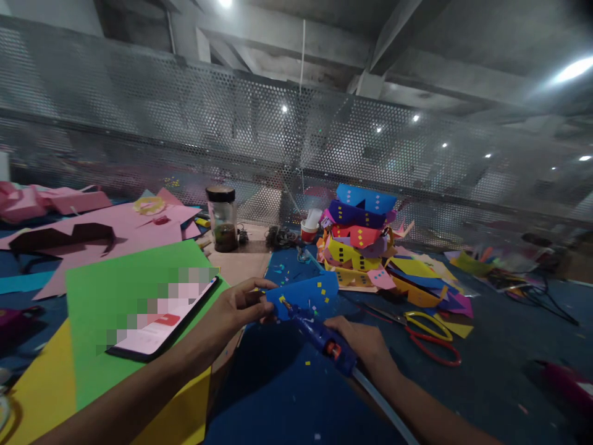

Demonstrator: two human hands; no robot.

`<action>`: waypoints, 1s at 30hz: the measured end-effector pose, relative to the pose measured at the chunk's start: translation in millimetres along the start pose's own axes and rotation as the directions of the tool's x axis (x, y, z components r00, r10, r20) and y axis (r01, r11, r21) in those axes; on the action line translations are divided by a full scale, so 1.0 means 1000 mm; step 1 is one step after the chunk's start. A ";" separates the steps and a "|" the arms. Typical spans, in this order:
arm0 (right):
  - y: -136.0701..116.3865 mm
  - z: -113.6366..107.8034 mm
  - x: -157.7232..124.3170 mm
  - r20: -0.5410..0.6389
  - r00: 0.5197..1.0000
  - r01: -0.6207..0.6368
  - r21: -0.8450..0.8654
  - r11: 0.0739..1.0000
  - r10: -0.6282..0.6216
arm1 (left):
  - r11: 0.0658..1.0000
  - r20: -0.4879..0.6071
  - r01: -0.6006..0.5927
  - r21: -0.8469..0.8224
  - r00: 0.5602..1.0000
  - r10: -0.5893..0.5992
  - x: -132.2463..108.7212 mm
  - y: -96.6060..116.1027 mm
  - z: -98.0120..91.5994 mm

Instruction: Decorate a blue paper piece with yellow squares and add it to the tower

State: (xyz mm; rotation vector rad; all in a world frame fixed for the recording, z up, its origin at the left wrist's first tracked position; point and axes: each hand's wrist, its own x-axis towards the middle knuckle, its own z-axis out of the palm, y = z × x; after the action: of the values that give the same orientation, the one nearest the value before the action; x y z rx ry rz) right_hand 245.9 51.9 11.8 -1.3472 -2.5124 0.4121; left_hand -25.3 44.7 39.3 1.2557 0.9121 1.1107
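- Fingers of the left hand (237, 306) pinch the left edge of a blue paper piece (308, 292), held above the table (278, 389).
- Right hand (365, 343) is closed around a glue gun (327, 339), its tip touching the paper's lower edge.
- Phone (160, 318) lies on a green sheet (106, 290) at left; scissors (430, 337) lie at right.

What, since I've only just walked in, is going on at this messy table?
A person grips a blue paper piece with the left hand. The right hand holds a blue glue gun with its tip at the paper's lower left part. A stack of coloured paper shapes stands behind, scissors lie to the right, and a phone rests on a green sheet.
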 end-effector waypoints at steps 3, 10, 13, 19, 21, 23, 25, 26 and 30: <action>-0.008 -0.002 -0.005 -0.079 0.997 0.008 -0.020 1.000 -0.010 | 1.000 -0.001 0.005 0.001 1.000 -0.005 0.000 0.000 0.000; -0.018 -0.006 -0.009 -0.144 0.988 0.035 -0.101 0.994 -0.049 | 1.000 0.034 -0.005 0.028 0.999 0.004 0.001 0.000 0.000; -0.020 -0.007 -0.009 -0.154 0.986 0.045 -0.128 0.991 -0.065 | 0.999 0.022 0.010 0.041 1.000 -0.010 0.000 0.001 0.001; -0.019 -0.008 -0.010 -0.177 0.978 0.084 -0.131 0.988 -0.107 | 0.998 0.015 -0.002 0.057 1.000 0.001 0.001 0.002 0.001; -0.018 -0.006 -0.010 -0.203 0.971 0.097 -0.147 0.984 -0.126 | 0.998 0.014 -0.008 0.058 1.000 0.007 0.002 0.001 0.001; -0.016 -0.003 -0.010 -0.224 0.963 0.116 -0.165 0.979 -0.152 | 0.999 0.014 0.000 0.052 1.000 -0.001 0.003 0.001 0.001; -0.015 0.000 -0.010 -0.242 0.954 0.135 -0.176 0.975 -0.176 | 0.999 0.015 0.009 0.047 1.000 -0.009 0.002 0.001 0.001; -0.015 0.001 -0.010 -0.250 0.950 0.146 -0.180 0.973 -0.189 | 0.999 0.015 0.011 0.046 1.000 -0.012 0.002 0.001 0.002; -0.018 0.001 -0.009 -0.260 0.946 0.146 -0.191 0.971 -0.194 | 0.999 0.027 0.016 0.052 0.999 -0.017 0.000 0.001 0.001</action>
State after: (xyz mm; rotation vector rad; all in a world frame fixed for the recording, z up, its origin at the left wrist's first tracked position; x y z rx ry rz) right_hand 236.6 35.2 17.0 -1.1379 -2.4428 -0.0281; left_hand -24.0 44.8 40.5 1.3006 0.9348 1.0604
